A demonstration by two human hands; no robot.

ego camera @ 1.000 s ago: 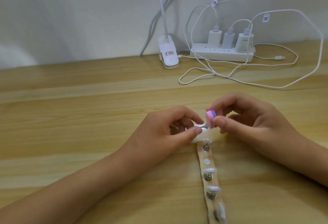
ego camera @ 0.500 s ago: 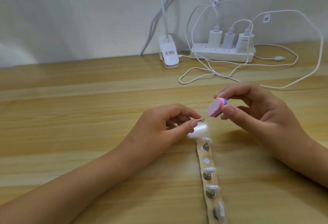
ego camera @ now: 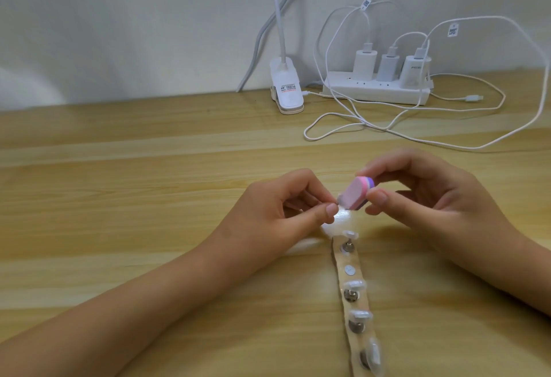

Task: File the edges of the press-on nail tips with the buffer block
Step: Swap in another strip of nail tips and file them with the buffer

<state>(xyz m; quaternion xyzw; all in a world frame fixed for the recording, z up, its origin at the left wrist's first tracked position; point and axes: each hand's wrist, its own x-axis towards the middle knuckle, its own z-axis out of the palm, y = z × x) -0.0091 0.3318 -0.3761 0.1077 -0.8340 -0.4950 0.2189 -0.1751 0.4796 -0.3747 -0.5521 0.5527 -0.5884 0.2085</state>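
My right hand (ego camera: 432, 203) pinches a small pink-and-purple buffer block (ego camera: 445, 194) between thumb and fingers. My left hand (ego camera: 286, 212) pinches a tiny nail tip on its holder (ego camera: 338, 200) between thumb and forefinger; most of it is hidden by my fingertips. The block's lower end touches that tip. Below the hands a tan strip (ego camera: 354, 302) lies on the table with several clear nail tips on metal studs; one stud (ego camera: 349, 270) is bare.
A wooden table (ego camera: 149, 197) carries everything. At the back stand a white clip lamp base (ego camera: 286, 90) and a white power strip (ego camera: 378, 90) with three chargers; loose white cables (ego camera: 387, 129) loop in front of it.
My right hand lifted the block away from the tip, then brought it back down and left onto the tip in my left hand. My left hand barely moved.
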